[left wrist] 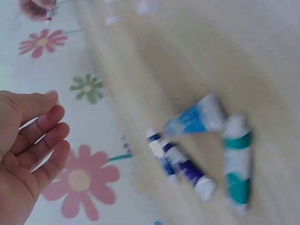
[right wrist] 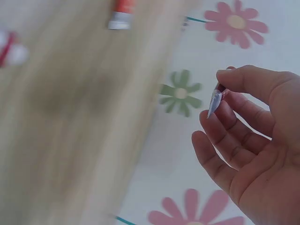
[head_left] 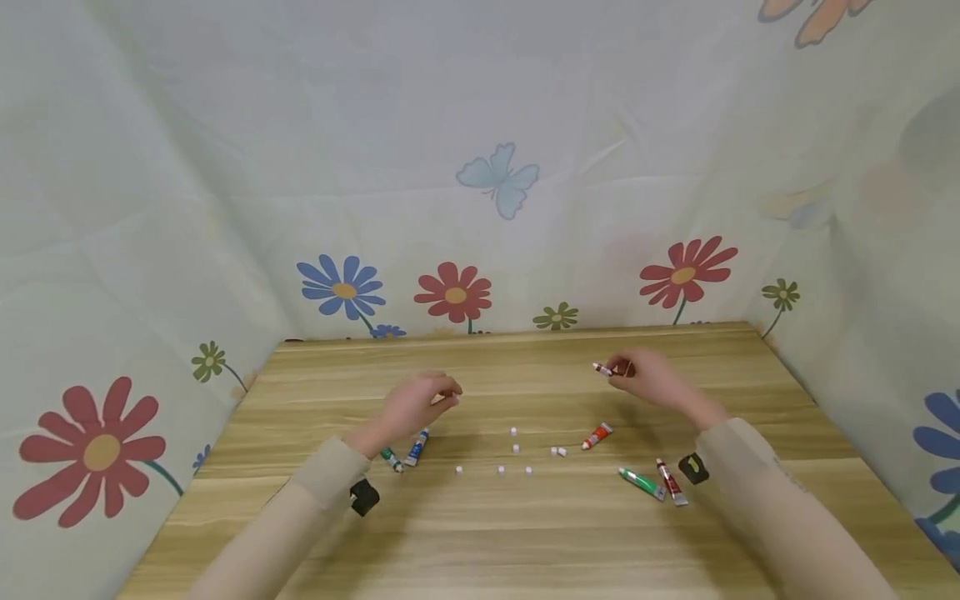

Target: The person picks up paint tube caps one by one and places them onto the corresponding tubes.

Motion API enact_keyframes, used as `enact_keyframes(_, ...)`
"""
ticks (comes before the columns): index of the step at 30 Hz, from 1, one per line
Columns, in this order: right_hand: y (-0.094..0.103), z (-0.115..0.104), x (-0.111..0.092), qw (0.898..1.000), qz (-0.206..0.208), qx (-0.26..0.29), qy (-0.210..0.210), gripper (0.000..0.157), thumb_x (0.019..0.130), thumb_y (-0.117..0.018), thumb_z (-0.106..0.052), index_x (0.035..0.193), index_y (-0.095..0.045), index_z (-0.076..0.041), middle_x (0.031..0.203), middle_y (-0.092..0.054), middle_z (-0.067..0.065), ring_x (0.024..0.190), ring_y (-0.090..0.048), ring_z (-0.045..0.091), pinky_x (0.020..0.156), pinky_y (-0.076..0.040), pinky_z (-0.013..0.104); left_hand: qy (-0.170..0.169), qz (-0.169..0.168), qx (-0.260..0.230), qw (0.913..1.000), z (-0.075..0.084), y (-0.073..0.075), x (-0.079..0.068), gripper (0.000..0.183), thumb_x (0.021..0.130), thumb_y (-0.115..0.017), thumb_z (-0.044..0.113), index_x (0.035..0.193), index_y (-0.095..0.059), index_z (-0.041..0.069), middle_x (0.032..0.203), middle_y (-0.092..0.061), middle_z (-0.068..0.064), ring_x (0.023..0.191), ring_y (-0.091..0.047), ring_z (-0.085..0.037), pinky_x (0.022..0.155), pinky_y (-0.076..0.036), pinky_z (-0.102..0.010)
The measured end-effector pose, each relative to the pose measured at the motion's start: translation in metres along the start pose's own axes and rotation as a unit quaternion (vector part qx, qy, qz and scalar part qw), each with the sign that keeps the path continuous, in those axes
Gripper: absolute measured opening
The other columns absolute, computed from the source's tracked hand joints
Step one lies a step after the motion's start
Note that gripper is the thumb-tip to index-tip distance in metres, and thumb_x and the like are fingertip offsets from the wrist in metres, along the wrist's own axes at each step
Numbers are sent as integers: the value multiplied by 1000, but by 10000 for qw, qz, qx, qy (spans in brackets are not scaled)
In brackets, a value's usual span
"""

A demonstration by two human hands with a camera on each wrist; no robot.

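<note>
My right hand (head_left: 651, 379) is raised over the far right of the table, pinching a small paint tube (head_left: 603, 369) between thumb and fingers. The tube's white tip points left; its flat silver end shows in the right wrist view. My left hand (head_left: 418, 406) hovers at left of middle, thumb and index tips together, other fingers loosely bent. Whether something tiny sits between those tips is not clear. Below it lie a blue paint tube (head_left: 417, 448) and a teal paint tube (left wrist: 237, 164). A purple paint tube (left wrist: 188, 169) and a slim dark-blue tube (left wrist: 161, 154) lie close by.
Several small white caps (head_left: 516, 448) are scattered across the middle of the wooden table (head_left: 480, 533). On the right lie an orange tube (head_left: 597, 436), a green tube (head_left: 642, 482) and a dark red tube (head_left: 671, 482). A flowered cloth (head_left: 375, 208) hangs behind.
</note>
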State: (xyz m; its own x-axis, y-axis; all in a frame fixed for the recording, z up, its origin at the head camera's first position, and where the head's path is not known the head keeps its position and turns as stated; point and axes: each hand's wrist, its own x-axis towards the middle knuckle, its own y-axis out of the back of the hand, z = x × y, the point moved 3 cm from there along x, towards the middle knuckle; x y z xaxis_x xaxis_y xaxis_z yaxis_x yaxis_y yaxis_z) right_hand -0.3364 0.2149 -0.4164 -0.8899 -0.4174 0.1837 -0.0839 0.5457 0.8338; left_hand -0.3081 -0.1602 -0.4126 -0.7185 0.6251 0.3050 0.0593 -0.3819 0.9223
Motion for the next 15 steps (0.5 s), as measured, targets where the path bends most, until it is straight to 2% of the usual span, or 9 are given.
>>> enact_keyframes(4,17,-14,4,9995,269,-109,145,15,93,-70,-10,103,-70,1,85,-65,4,76,-58,18,67,-48,35,188,-59,-126,9997,-4,15,2,12,95,-70,9,107,-73,6,99,-72,-5,92,-69,-19,82,-57,-36)
enact_keyframes(9,22,-24,5,9997,252,-9,51,20,96,-69,-16,110,-70,-2,93,-67,4,85,-60,20,73,-50,38,533,-195,-244,9981,-7,25,1,16,98,-68,12,112,-72,6,105,-72,-5,97,-69,-20,87,-56,-39)
enact_keyframes(13,21,-35,5,9995,287,63,79,22,97,-68,-18,112,-70,-3,94,-67,3,86,-60,19,74,-50,38,588,-32,-435,9973,-6,38,3,18,99,-67,13,114,-72,6,107,-73,-6,100,-69,-22,89,-56,-43)
enact_keyframes(15,20,-43,6,9992,350,135,159,22,97,-69,-19,112,-71,-3,93,-67,2,85,-60,19,74,-51,38,491,143,-525,9973,-5,46,6,17,99,-67,13,113,-72,5,106,-73,-6,100,-69,-23,89,-55,-44)
